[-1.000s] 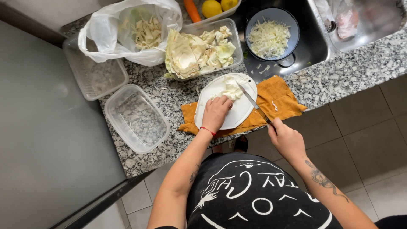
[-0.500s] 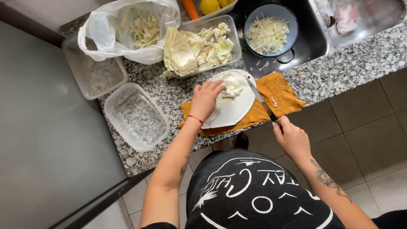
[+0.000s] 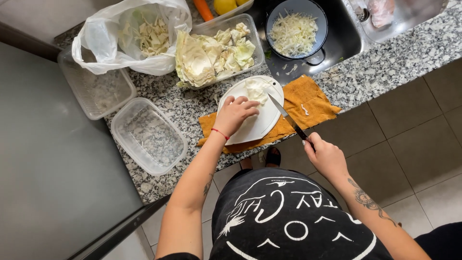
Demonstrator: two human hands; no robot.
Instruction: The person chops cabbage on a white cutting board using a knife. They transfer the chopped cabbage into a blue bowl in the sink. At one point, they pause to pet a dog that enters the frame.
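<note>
Left hand lies on the white cutting board, fingers loosely spread, fingertips touching the cabbage piece at the board's far edge. Right hand is clenched around the knife. Risk: blade close to fingertips, a slip could nick them; board could slide on the orange cloth. Knife's long axis runs diagonally, tip pointing up-left toward the cabbage.

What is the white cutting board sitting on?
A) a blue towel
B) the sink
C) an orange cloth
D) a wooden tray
C: the white board lies on an orange cloth spread over the speckled counter, with the cloth sticking out on both sides of it.
</note>
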